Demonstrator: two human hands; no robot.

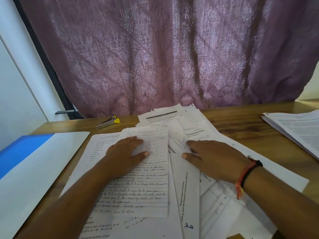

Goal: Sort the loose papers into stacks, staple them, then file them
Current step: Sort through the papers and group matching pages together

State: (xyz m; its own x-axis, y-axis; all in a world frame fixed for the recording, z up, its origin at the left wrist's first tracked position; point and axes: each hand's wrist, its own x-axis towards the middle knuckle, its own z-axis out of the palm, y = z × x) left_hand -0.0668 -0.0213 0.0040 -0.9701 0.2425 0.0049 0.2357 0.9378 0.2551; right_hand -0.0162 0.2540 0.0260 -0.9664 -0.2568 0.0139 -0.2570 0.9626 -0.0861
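Loose papers (pixel 186 200) lie spread in a messy overlapping pile across the middle of the wooden desk. On top sits a ruled handwritten sheet (pixel 146 187). My left hand (pixel 126 152) rests flat on that sheet with fingers straight. Just to its right, my right hand (pixel 212 156) lies flat on the printed sheets, its fingertips touching a crumpled page. A silver stapler with yellow ends (pixel 107 122) lies at the back left of the desk, apart from both hands. A blue and white file folder (pixel 34 161) lies open at the left.
A separate stack of printed papers (pixel 296 131) sits at the right edge of the desk (pixel 241 118). A purple patterned curtain (pixel 172 57) hangs right behind the desk. A white wall stands at the left.
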